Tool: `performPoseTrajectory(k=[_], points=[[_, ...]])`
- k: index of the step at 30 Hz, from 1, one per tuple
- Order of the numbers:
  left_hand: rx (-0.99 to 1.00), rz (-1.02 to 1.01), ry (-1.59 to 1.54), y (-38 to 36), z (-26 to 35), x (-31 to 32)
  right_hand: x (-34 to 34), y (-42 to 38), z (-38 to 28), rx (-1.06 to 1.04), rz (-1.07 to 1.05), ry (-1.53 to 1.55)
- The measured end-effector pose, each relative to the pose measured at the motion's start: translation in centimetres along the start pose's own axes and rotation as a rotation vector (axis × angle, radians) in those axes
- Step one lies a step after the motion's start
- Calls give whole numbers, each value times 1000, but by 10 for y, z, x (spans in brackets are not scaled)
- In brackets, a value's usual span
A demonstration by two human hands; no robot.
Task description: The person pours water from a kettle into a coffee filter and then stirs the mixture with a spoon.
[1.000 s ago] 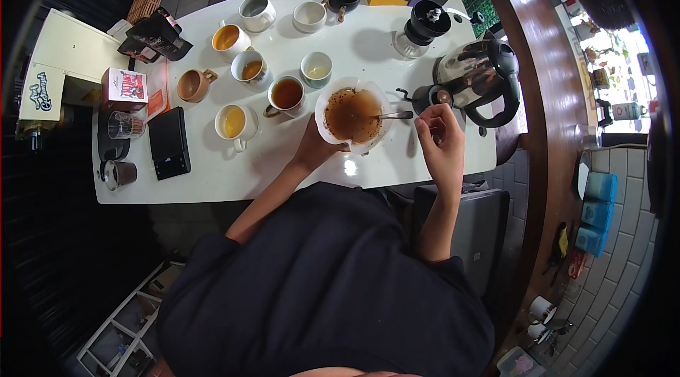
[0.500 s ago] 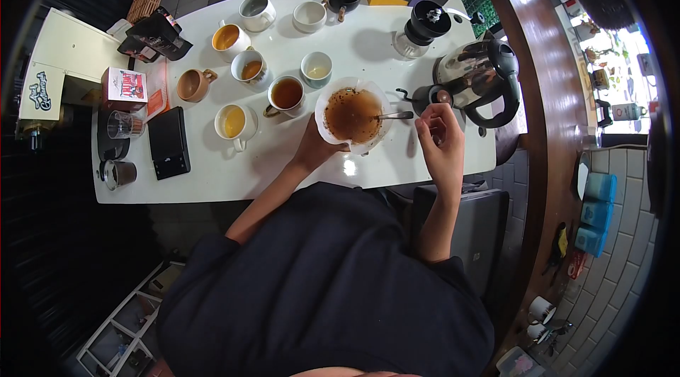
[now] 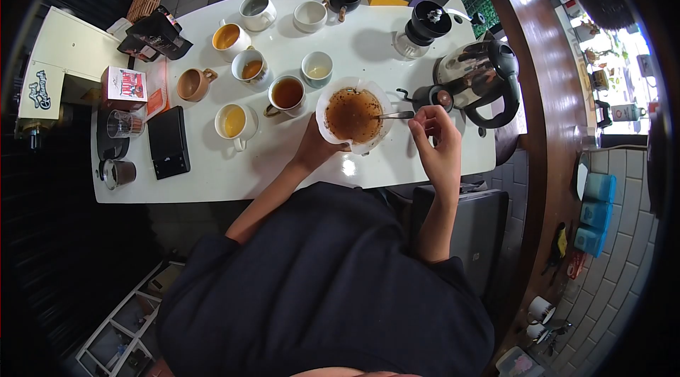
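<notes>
The right hand (image 3: 436, 147) has moved closer to the spoon (image 3: 397, 115). Its fingers curl just beside it; I can't tell if they pinch it. The left hand (image 3: 318, 142) grips the paper filter (image 3: 377, 93), where the spoon sits in brown water (image 3: 350, 113). A mug (image 3: 294, 113) and a kettle (image 3: 464, 74) stand nearby on the surface (image 3: 397, 166).

Your tabletop (image 3: 386, 173) is white and glossy, with a few small dark specks. Nine cups (image 3: 287, 96) stand upright on it, left of centre and toward the far edge. On your right you have a grinder (image 3: 425, 23), with a kettle (image 3: 464, 72) nearer you. On your left, a scale (image 3: 170, 142) lies flat, a jar (image 3: 123, 174) near it.
</notes>
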State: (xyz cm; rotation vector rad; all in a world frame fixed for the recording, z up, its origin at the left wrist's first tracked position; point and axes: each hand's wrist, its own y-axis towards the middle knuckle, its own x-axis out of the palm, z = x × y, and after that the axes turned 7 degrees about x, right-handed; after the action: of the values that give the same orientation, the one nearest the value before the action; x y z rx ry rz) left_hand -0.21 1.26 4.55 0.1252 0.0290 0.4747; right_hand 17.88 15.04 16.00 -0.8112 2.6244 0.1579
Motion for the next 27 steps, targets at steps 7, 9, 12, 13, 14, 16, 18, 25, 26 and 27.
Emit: performPoseTrajectory(k=[7,9,12,13,14,16,18,25,26,27], points=[[4,6,-20,1,6,1,-2,0,-10,-172,172,-11],[8,18,-18,0,6,2,-1,-1,-14,-225,182,-6],[13,-1,-20,1,6,1,0,-3,-20,-298,137,-131],[45,6,-8,1,4,1,1,-3,-18,-281,125,-131],[77,13,4,1,3,2,2,-2,-17,-264,112,-131],[90,20,-7,3,3,2,4,-1,-21,-280,126,-125],[101,21,-23,2,3,3,6,-1,-24,-291,145,-122],[84,14,16,4,9,3,14,-1,-19,-151,70,-103],[92,19,28,4,8,3,13,-1,-18,-65,18,-79],[92,18,28,4,7,3,12,-2,-18,-65,19,-79]])
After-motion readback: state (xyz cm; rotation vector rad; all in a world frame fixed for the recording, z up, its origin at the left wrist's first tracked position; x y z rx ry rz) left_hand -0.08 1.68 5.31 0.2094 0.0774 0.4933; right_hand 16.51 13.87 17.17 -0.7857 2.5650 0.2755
